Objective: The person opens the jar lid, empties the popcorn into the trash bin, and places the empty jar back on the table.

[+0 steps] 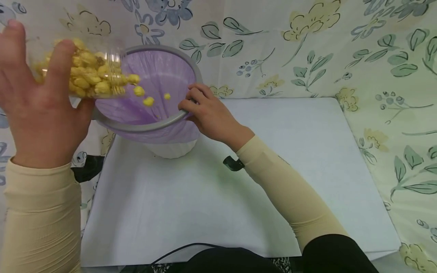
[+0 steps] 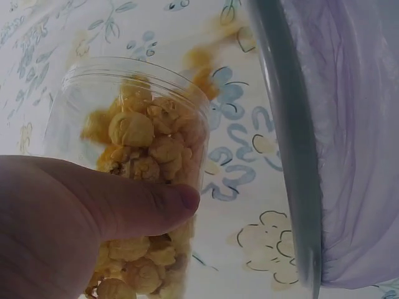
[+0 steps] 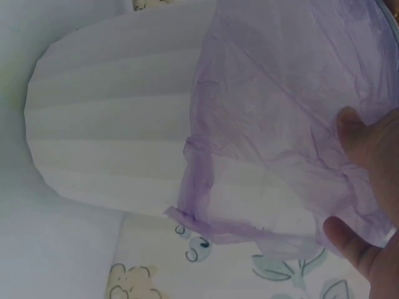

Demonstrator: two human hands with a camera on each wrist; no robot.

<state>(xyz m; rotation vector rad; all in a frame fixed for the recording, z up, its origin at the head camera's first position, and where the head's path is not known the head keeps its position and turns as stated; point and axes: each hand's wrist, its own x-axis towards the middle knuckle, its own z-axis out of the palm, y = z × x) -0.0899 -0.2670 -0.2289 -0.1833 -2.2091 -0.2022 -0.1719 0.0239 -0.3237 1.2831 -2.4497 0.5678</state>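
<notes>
The left grip (image 1: 44,94) is clamped round a clear jar (image 1: 117,62); in the left wrist view its thumb lies across the wall. The jar is held on its side, its long axis running roughly crosswise, with the mouth pointing away from the left grip, toward the right grip (image 1: 209,113). Yellow popcorn (image 1: 90,74) fills much of the jar, and loose pieces (image 1: 148,101) show beyond its mouth; those in the left wrist view are blurred. Whether each loose piece is in mid-air or lying lower down cannot be told.

The bin (image 1: 170,151) stands between the two grips, its white body on the worktop (image 1: 177,204) and its top appearing to lean toward the left grip. Its grey rim (image 1: 136,127) encircles an opening lined with a purple bag (image 1: 160,76). The right grip is clamped on the rim at the side farther from the jar, fingers curled over it.

The governing relation, as judged here, is that of mouth to opening: the jar's mouth lies just beside the near side of the rim, which the left wrist view shows apart from the jar.
</notes>
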